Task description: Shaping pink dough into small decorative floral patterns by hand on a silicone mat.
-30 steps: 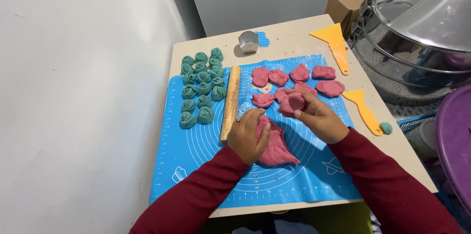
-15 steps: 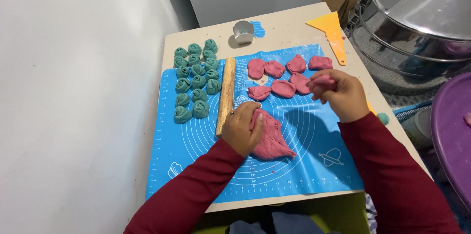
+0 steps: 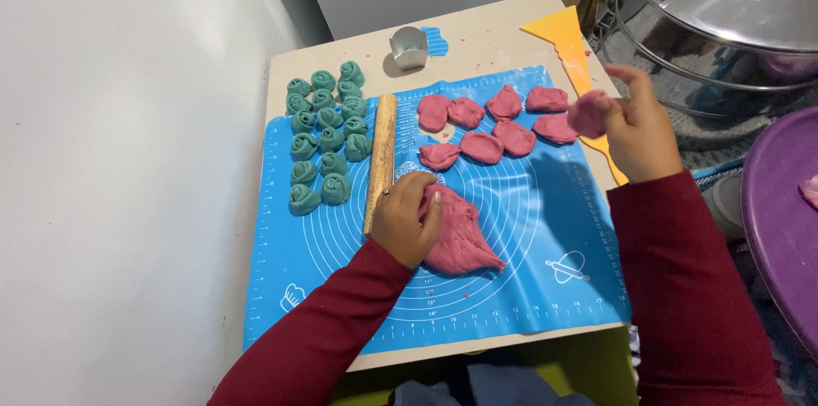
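Working from the blue mat [image 3: 545,227] down: my left hand [image 3: 407,220] presses flat on the pink lump [image 3: 460,240], much still uncut; my right hand [image 3: 635,129] pinches a pink piece [image 3: 586,114] above the mat's edge, beside eight portioned pieces [image 3: 498,126]; teal rolls [image 3: 324,129] look finished; small table, white wall

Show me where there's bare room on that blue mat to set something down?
Free: the blue mat's right half, between the big pink dough lump and its right edge, below the pink pieces. Crowded: the green rolls beside the rolling pin.
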